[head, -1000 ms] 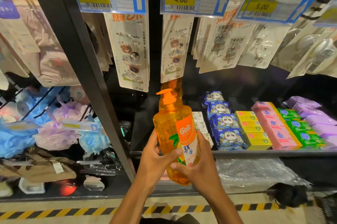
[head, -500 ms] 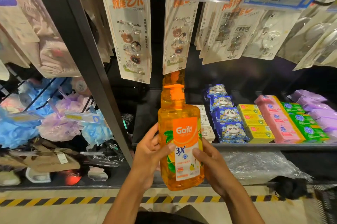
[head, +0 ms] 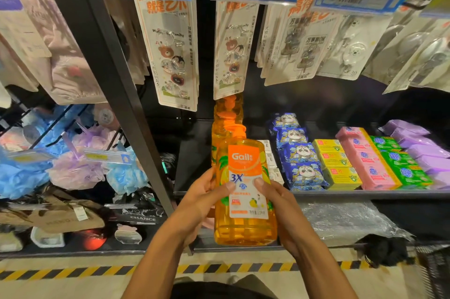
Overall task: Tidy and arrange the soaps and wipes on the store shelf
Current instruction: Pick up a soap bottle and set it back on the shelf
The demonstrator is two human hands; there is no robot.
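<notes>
both hands, left hand (head: pixel 202 197) and right hand (head: pixel 280 201), clasp the orange soap bottle (head: pixel 244 191); judged best: keep it upright, label forward, easing toward the bottles (head: pixel 225 118) at twelve o'clock.

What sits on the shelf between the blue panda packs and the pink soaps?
A row of yellow boxes, seen in the head view, flanked by the panda packs and pink soaps.

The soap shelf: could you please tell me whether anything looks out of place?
The soap rows lie straight. Two things stand out: the orange pump bottle is held in front of the shelf by the left hand and right hand, and a crumpled clear plastic sheet lies loose on the level below.
</notes>
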